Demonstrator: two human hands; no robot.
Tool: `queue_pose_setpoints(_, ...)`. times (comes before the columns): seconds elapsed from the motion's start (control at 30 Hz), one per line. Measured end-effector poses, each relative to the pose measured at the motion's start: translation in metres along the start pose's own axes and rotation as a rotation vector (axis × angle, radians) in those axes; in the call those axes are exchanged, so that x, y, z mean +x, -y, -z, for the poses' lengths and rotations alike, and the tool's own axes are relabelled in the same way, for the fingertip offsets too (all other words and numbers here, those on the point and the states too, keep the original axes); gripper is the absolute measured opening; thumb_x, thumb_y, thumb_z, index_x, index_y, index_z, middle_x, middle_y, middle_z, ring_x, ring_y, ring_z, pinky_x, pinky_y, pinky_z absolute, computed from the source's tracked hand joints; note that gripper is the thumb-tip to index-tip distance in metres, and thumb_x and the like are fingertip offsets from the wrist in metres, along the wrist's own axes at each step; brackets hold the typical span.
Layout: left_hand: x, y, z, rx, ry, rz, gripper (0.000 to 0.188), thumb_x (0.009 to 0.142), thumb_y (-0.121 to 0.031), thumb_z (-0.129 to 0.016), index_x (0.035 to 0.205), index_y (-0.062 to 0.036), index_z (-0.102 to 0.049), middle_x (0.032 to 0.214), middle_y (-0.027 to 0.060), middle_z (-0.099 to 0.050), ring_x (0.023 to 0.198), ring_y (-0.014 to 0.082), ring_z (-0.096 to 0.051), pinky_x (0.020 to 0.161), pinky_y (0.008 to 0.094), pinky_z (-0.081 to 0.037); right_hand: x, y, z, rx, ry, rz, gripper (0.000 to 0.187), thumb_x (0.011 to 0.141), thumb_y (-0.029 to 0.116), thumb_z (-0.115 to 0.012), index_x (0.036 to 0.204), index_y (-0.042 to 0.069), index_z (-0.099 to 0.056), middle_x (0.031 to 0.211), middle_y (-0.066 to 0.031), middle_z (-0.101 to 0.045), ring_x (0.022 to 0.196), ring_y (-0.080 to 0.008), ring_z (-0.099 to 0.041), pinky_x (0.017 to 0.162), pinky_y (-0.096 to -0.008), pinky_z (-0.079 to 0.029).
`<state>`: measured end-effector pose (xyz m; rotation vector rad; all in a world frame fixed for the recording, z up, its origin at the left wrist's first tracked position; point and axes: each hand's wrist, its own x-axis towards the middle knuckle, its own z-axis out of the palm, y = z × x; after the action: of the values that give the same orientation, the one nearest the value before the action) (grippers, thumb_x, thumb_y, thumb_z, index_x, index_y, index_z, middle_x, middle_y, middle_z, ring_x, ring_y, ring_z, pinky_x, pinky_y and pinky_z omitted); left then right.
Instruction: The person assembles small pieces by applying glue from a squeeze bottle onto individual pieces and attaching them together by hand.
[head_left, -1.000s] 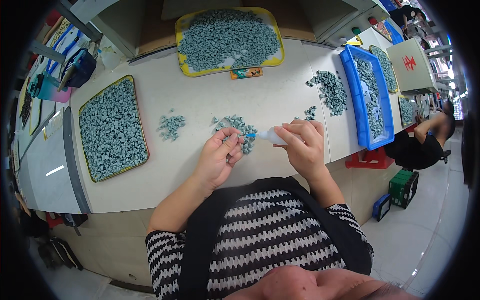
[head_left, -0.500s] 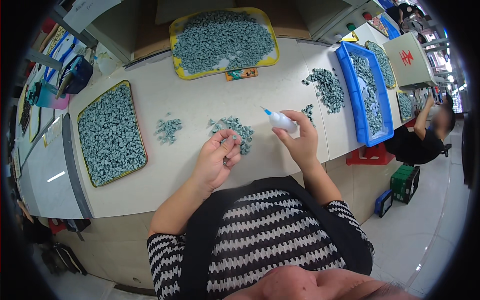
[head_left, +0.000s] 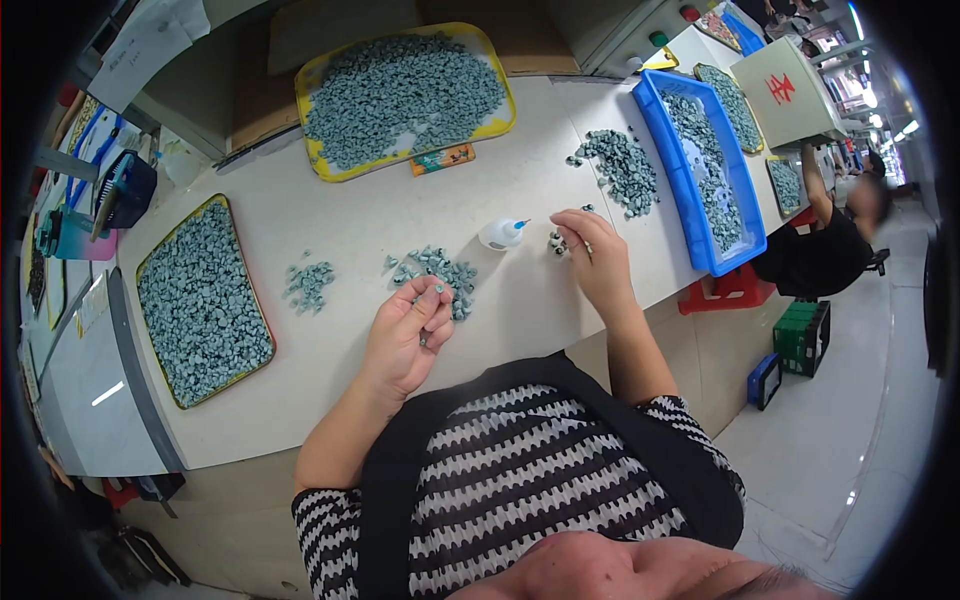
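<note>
My left hand [head_left: 408, 335] is closed, with a small grey-green stone piece [head_left: 439, 289] pinched at the tips of its thumb and forefinger. Another bit shows by its curled lower fingers. Just beyond lies a loose heap of similar pieces [head_left: 436, 270]. A white squeeze bottle [head_left: 500, 235] with a blue needle tip stands on the table, apart from both hands. Over a few small pieces with shiny, lighter spots [head_left: 557, 243], my right hand [head_left: 600, 262] is bent down, thumb and fingers slightly apart; nothing shows held in it.
Yellow-rimmed trays of grey-green pieces stand at the back [head_left: 309, 120] and left [head_left: 258, 300]. At right is a blue bin [head_left: 741, 262], with a loose pile [head_left: 622, 170] beside it. An orange packet [head_left: 442, 160] touches the back tray. Another person [head_left: 835, 235] sits far right.
My right hand has let go of the squeeze bottle, which now stands on the table, and has moved right to the small pieces. My left hand keeps its pinch. The view has shifted slightly.
</note>
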<state>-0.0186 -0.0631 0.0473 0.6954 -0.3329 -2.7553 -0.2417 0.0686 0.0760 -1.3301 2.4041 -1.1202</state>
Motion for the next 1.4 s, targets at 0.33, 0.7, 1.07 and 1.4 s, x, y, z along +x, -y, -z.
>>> queue_pose_setpoints(0.33,-0.004,-0.002,0.003,0.003,-0.021,0.048,0.01,0.09,-0.008,-0.053,0.099,-0.0032,-0.053,0.088,0.0058,-0.054,0.059,0.006,-0.036,0.048,0.018,-0.03,-0.001,-0.009,-0.005,-0.421,0.097,0.274,0.024,0.072,-0.005,-0.058,0.092,0.002,-0.067,0.094,-0.0109,-0.065,0.085,-0.0279,-0.06,0.077,-0.0342,-0.049)
queue_pose_setpoints(0.7,-0.003,-0.008,0.01,0.022,0.023,0.048,0.014,0.09,-0.011,-0.056,0.1,-0.0024,-0.053,0.087,0.0051,-0.057,0.058,0.0059,-0.038,0.048,0.019,-0.031,-0.005,0.021,-0.015,-0.134,-0.086,0.097,0.016,0.072,-0.001,-0.069,0.088,0.0,-0.065,0.084,-0.0102,-0.064,0.07,-0.0204,-0.061,0.063,-0.0276,-0.05)
queue_pose_setpoints(1.07,0.002,-0.002,0.01,0.003,0.036,0.09,0.014,0.089,-0.012,-0.057,0.1,-0.0034,-0.052,0.086,0.0061,-0.058,0.058,0.0057,-0.04,0.048,0.0183,-0.031,-0.012,0.056,-0.054,0.141,0.019,0.524,0.026,0.065,-0.005,-0.073,0.089,0.0,-0.066,0.081,-0.0104,-0.064,0.067,-0.022,-0.061,0.058,-0.029,-0.049)
queue_pose_setpoints(1.4,-0.002,-0.007,0.016,-0.017,0.025,0.068,0.012,0.09,-0.011,-0.055,0.098,-0.0029,-0.052,0.083,0.0046,-0.057,0.059,0.0054,-0.041,0.049,0.0184,-0.032,-0.009,0.063,-0.065,-0.035,0.06,0.789,0.037,0.061,-0.001,-0.07,0.098,-0.002,-0.064,0.087,-0.0098,-0.062,0.073,-0.023,-0.06,0.061,-0.0317,-0.05)
